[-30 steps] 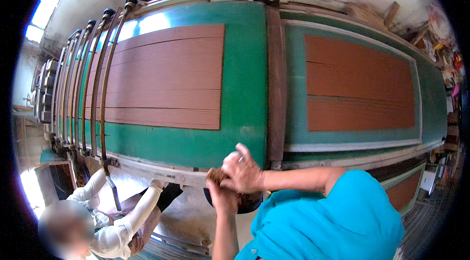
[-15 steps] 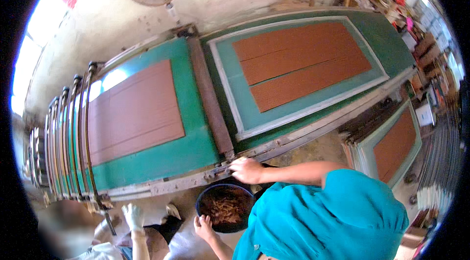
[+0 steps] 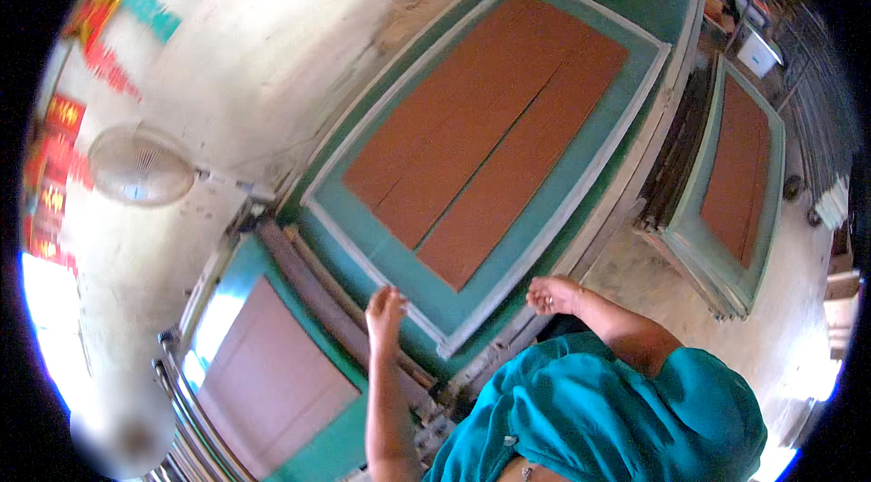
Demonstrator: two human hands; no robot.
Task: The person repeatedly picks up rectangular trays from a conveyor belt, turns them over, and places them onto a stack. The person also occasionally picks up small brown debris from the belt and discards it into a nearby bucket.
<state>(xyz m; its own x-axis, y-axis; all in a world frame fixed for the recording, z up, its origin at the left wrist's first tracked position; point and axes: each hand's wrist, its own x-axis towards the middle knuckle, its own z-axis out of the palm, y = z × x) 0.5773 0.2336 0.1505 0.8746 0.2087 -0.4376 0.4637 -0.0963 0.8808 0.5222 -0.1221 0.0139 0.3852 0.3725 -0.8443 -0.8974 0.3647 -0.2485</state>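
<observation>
A large pale-framed green mesh screen (image 3: 590, 175) lies on the long green table, carrying brown ribbed sheets (image 3: 490, 128) split by a dark lengthwise gap. My left hand (image 3: 387, 308) is raised at the near-left bar of the frame, fingers curled; whether it grips the bar cannot be made out. Just outside the frame's near-right side, over the table edge, my right hand (image 3: 553, 295) has its fingers bent inward. What it may hold is hidden.
A dark roller bar (image 3: 313, 287) separates the screen from a green bed with a paler brown sheet (image 3: 272, 382). Similar framed screens (image 3: 735, 182) stand stacked at the right. A fan (image 3: 141, 164) is fixed to the left wall. A blurred person shows at lower left.
My view has swung toward the framed screen. My left hand has left the dark basin's rim and risen to the frame. My right hand has left the roller's end for the table edge.
</observation>
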